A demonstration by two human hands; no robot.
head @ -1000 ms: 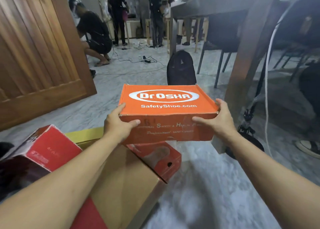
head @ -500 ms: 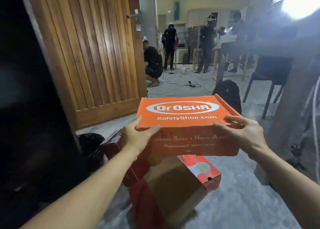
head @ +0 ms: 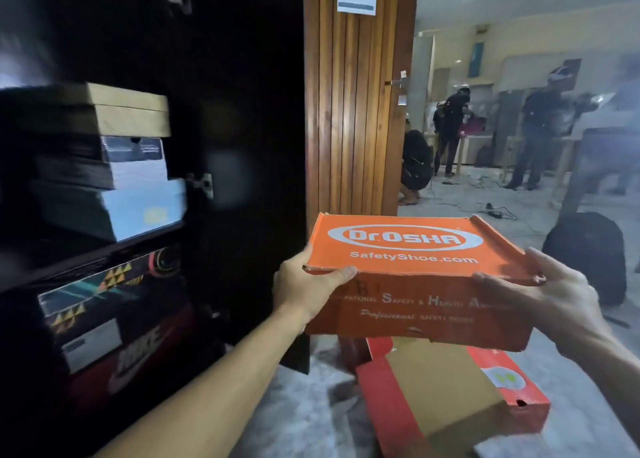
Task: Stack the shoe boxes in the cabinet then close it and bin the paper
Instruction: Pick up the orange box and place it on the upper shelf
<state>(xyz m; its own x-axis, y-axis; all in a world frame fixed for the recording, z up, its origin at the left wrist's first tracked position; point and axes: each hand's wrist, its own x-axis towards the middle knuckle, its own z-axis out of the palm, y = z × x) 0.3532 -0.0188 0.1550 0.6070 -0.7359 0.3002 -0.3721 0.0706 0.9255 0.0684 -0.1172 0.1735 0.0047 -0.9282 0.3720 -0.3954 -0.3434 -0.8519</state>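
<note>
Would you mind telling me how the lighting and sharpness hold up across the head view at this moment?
In the head view, the cabinet interior is very dark and its stacked boxes look smeared; the orange Dr.OSHA shoe box, gripped by the left hand and right hand, is well lit and its lettering readable; the far room is bright, hazy and soft; wide-angle distortion bends the edges.

I hold the orange shoe box (head: pixel 412 274) with both hands: my left hand (head: pixel 304 284) grips its left corner, thumb on the lid, and my right hand (head: pixel 550 296) grips the right end. At my left the dark cabinet (head: pixel 242 111) stands open, with stacked boxes (head: pixel 117 166) on its shelves. Under the orange box a red box (head: pixel 512 392) lies on the floor.
</note>
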